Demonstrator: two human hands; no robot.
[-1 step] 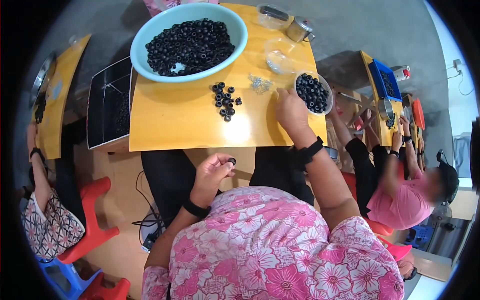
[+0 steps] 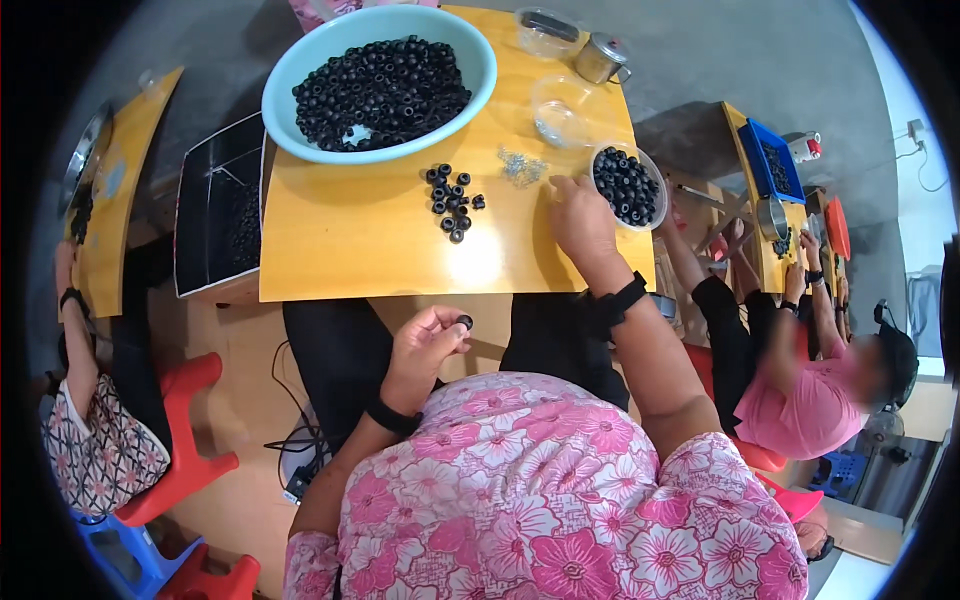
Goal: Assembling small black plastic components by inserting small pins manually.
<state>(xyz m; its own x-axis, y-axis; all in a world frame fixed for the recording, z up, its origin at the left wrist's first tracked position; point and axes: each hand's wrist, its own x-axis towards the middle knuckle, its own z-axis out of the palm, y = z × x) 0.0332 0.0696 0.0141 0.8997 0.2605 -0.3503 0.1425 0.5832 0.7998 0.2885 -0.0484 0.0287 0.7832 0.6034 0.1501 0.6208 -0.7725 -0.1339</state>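
Here, the left hand (image 2: pixel 425 345), held below the near edge of the yellow bench (image 2: pixel 350 240), pinches a small black ring (image 2: pixel 465 322) between thumb and fingertips. The right hand (image 2: pixel 580 220) rests on the bench near its right edge, fingers curled down beside a little heap of small metal parts (image 2: pixel 522 167); whether it grips anything cannot be told. A loose cluster of black rings (image 2: pixel 452 198) lies mid-bench. A small bowl of rings (image 2: pixel 628 185) sits at the right edge, a large blue basin (image 2: pixel 380 80) of rings at the far edge.
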